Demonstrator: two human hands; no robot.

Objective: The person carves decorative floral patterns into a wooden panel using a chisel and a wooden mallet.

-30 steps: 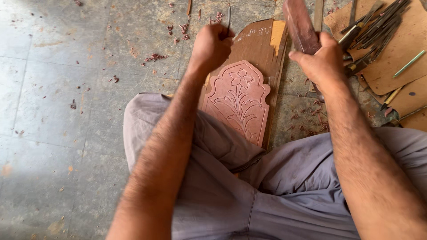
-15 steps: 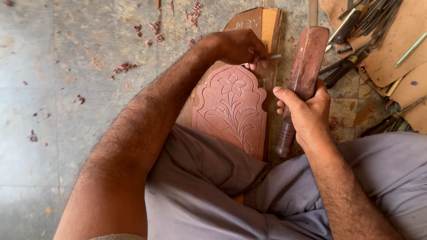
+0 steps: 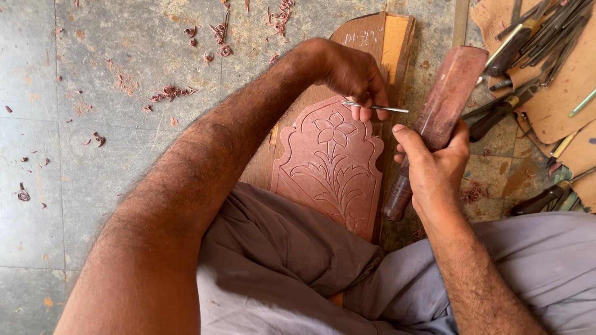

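Over the carved floral panel (image 3: 329, 167), left hand (image 3: 354, 77) pinches a thin steel chisel (image 3: 375, 108), right hand (image 3: 434, 164) grips a wooden mallet (image 3: 437, 118).

View: one head camera, no second view to share with.
Facing: steeply down over the lap at the floor (image 3: 93, 155).
Nearness: close; forearms fill the lower frame.
Centre: carved panel (image 3: 329, 167).
Right edge: tools (image 3: 534, 43) cut off.
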